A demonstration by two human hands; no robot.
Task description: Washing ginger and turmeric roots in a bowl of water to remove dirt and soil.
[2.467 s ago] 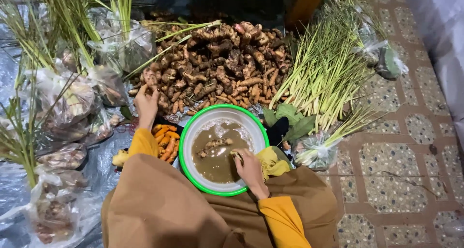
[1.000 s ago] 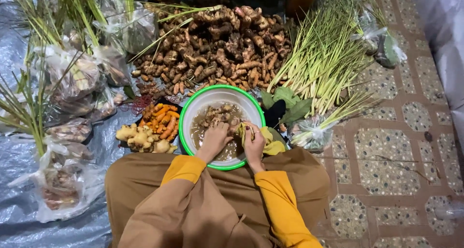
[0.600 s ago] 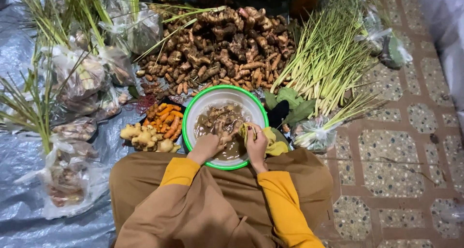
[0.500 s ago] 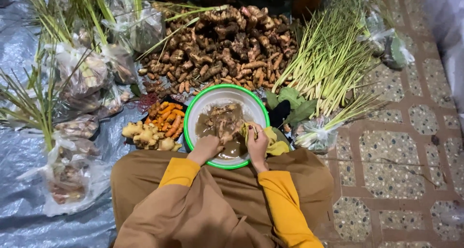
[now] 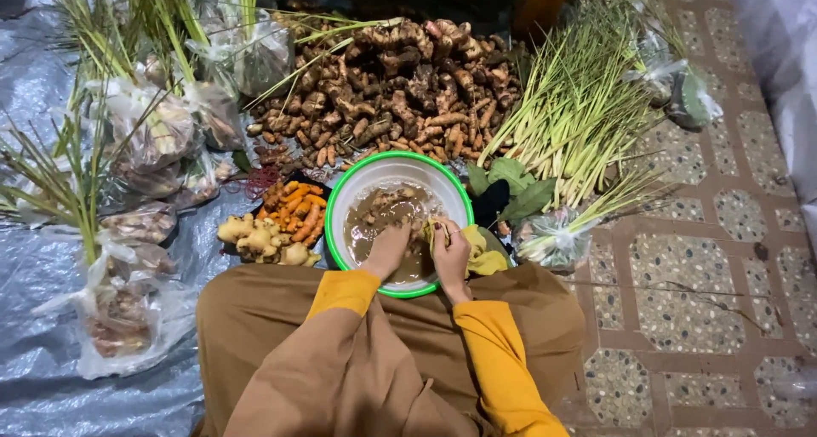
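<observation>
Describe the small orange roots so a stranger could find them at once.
Start at the round white basin with the green rim in front of the seated person. Just left of it lies a small heap of finger-shaped orange roots. They are bright orange, unlike the pale yellow knobbly roots beside them.

Basin (image 5: 353, 182): round, white inside, green rim, upright on the floor at the grey tarp's right edge, holding muddy brown water with root pieces (image 5: 387, 211) partly sunk. Cloth (image 5: 477, 251): yellow-green, crumpled, draped over the basin's right rim, lying under the right hand (image 5: 449, 251).
</observation>
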